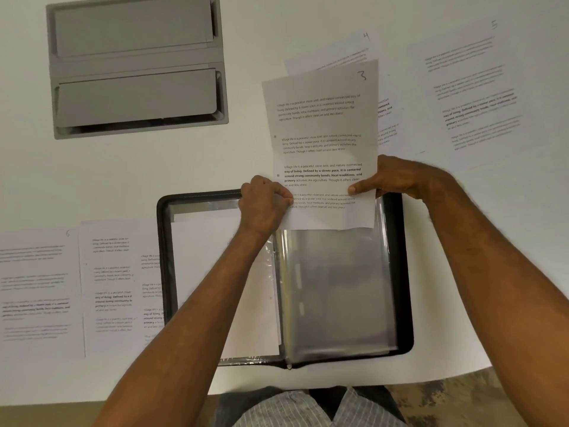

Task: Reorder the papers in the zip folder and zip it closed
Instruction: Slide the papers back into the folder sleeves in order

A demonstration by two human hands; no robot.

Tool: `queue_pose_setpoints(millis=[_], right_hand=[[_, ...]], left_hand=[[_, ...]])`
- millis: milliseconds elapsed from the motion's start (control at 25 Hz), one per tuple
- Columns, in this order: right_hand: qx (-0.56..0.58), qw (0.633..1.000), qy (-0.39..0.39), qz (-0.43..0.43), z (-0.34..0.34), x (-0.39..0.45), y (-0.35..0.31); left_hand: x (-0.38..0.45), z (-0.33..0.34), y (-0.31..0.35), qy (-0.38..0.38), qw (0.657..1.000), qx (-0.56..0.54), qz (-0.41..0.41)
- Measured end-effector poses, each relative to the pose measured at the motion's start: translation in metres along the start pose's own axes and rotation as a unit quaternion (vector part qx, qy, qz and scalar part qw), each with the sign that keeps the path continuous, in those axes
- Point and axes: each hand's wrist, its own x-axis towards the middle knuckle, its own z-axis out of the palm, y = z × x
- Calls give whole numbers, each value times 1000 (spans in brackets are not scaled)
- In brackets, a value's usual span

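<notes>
You are pinching the sheet marked 3 [323, 143] with your left hand [264, 201] and right hand [391, 177], fingers curled on its lower edges, over the open zip folder [400, 272] lying on the desk [215, 161].

Arms: both forearms bare, no sleeves in view
Shirt [286, 409]: pale grey with thin white stripes, open at the front
Trousers [363, 396]: dark
</notes>
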Motion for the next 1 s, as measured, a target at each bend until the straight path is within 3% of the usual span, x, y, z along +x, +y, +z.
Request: queue_pose_setpoints(millis=[80,280,480,640,720,840,1000], right_hand=[[-4,1000,13,-8,2,-1,-3],[107,974,180,-83,15,6,0],[39,994,96,-36,10,0,6],[120,974,178,-67,17,-2,-3],[91,983,152,-49,16,-4,-4],[65,992,106,-30,14,-9,-2],[140,961,221,-88,21,-3,-6]], left_hand=[[-1,0,-1,1,1000,1,-4],[0,-4,-4,-1,1000,1,6],[2,-7,-3,7,999,-52,12],[-1,-5,-6,10,997,-69,25],[-4,-7,-6,35,990,-136,13],[-4,-12,-3,61,950,-298,-71],[3,-17,-1,55,961,-260,-79]])
